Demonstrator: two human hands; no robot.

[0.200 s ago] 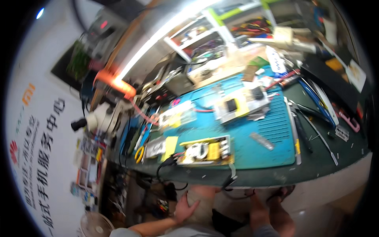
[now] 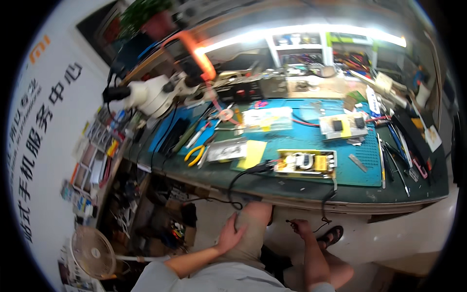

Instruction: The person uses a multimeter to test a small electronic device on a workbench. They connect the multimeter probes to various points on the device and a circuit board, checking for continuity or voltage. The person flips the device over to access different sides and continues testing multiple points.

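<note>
My left hand point(image 2: 231, 236) lies on my left thigh, its fingers stretched out and holding nothing. Below the bench edge, my right hand point(image 2: 301, 228) is closed around the end of a thin black cable point(image 2: 325, 209). That cable runs up to the right end of an open power supply board point(image 2: 305, 164), which shows yellow and white parts in a shallow case. A thick black cord point(image 2: 232, 190) with a plug joins the board's left end. The board lies near the front edge of a blue work mat point(image 2: 292, 142).
On the bench are a taped metal module point(image 2: 343, 127), a clear plastic bag point(image 2: 267, 119), yellow-handled pliers point(image 2: 194, 155) and a yellow note point(image 2: 253, 154). Tweezers and knives crowd the right side. A white microscope point(image 2: 151, 95) stands at left, above a fan point(image 2: 92, 252).
The view has turned, so the bench sits more level and farther right. My left hand stays on the thigh. My right hand shows more plainly with the cable.
</note>
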